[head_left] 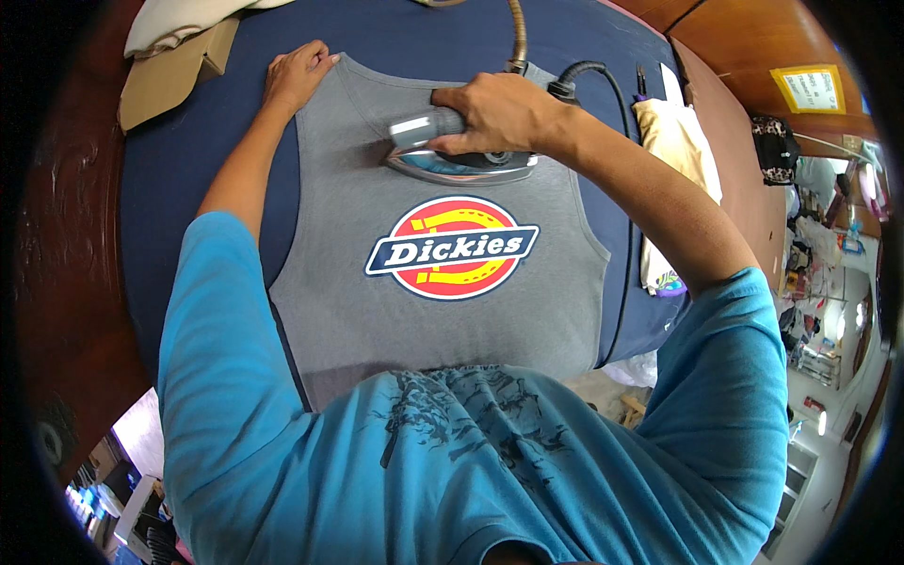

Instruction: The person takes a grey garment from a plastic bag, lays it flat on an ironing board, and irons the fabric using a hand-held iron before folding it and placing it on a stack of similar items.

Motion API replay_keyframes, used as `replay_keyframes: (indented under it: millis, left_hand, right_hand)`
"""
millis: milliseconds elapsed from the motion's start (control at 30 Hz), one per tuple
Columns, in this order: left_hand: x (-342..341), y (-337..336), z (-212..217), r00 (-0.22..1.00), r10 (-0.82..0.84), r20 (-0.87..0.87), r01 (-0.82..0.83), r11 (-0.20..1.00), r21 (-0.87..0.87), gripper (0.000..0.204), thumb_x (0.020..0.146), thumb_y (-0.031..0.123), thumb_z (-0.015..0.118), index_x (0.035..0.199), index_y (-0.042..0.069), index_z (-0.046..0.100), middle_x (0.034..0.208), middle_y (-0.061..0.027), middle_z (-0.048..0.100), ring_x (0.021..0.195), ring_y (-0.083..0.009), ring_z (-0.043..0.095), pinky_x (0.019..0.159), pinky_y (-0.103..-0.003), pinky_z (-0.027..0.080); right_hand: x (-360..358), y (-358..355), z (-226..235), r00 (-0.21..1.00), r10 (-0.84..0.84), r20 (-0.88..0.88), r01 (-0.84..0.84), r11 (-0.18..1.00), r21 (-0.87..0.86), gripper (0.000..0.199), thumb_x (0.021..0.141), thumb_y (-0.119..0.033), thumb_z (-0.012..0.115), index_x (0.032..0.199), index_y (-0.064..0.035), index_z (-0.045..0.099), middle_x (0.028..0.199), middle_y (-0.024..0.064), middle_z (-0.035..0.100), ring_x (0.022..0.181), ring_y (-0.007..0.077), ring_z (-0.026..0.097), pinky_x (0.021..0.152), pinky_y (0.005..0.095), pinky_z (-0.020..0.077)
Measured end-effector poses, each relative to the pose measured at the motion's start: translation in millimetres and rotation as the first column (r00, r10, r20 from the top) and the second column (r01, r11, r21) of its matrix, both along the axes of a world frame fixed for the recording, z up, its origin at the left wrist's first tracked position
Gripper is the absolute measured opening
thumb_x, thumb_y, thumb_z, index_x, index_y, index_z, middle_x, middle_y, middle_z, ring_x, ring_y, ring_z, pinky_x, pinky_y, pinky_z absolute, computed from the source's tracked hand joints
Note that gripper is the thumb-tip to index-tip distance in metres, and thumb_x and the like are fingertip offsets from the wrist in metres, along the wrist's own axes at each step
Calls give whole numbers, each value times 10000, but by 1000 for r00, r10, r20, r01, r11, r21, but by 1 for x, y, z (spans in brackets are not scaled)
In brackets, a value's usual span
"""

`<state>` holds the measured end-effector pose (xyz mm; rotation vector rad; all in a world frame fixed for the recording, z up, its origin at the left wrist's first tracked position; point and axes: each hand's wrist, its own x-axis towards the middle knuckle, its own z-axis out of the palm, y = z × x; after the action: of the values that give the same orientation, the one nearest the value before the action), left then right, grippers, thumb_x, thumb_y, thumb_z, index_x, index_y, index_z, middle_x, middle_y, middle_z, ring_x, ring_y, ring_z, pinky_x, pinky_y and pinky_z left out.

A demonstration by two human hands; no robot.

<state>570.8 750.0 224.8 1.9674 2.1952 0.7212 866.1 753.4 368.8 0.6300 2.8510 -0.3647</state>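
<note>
A grey tank top point(447, 334) with a red, yellow and blue printed emblem lies spread flat on the dark blue padded surface point(212, 151). At its far left shoulder, my left hand point(298, 77) is closed on the edge of the cloth, fingers together. My right hand point(508, 115) wraps the handle of a steam iron point(428, 128), whose metal soleplate lies on the chest above the emblem. The iron's tip points left. Part of its handle is hidden under my palm.
A hose point(518, 33) rises behind the iron, and a black cord point(623, 113) curves down the right side. Folded cream cloth point(673, 141) lies at the right. A cardboard piece point(174, 85) sits at far left, beside dark wood point(71, 226).
</note>
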Motion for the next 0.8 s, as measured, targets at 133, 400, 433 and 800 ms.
replay_keyframes:
  millis: [133, 400, 433, 800]
  left_hand:
    - [4, 0, 3, 1000, 1, 26, 0, 1000, -15, 304, 844, 402, 550, 773, 107, 521, 696, -33, 574, 700, -200, 562, 800, -341, 388]
    - [6, -3, 6, 1000, 17, 11, -16, 999, -39, 287, 850, 375, 552, 773, 101, 520, 698, -23, 575, 692, -198, 560, 798, -339, 389]
    - [7, -3, 7, 1000, 11, 20, -10, 1000, -24, 286, 850, 373, 553, 774, 99, 520, 699, -21, 575, 691, -198, 560, 798, -337, 389]
    - [8, -4, 12, 997, 31, 67, -29, 999, -37, 282, 843, 364, 558, 775, 93, 518, 694, -17, 554, 683, -193, 543, 781, -328, 399]
  right_hand:
    - [52, 14, 5, 990, -141, 21, 140, 989, 43, 618, 793, -526, 564, 1096, 13, 569, 682, 194, 635, 603, 288, 653, 625, 344, 537]
    - [126, 23, -12, 684, -715, -143, 719, 694, -34, 511, 813, -398, 577, 1045, 56, 550, 844, 266, 625, 785, 341, 641, 707, 388, 490]
    - [130, 27, -17, 639, -744, -195, 753, 657, -39, 510, 813, -395, 575, 1037, 63, 549, 859, 271, 623, 812, 357, 636, 728, 399, 486]
    - [112, 135, -33, 539, -803, -254, 839, 537, 80, 573, 797, -478, 555, 1022, 48, 593, 917, 248, 627, 906, 369, 613, 804, 381, 466]
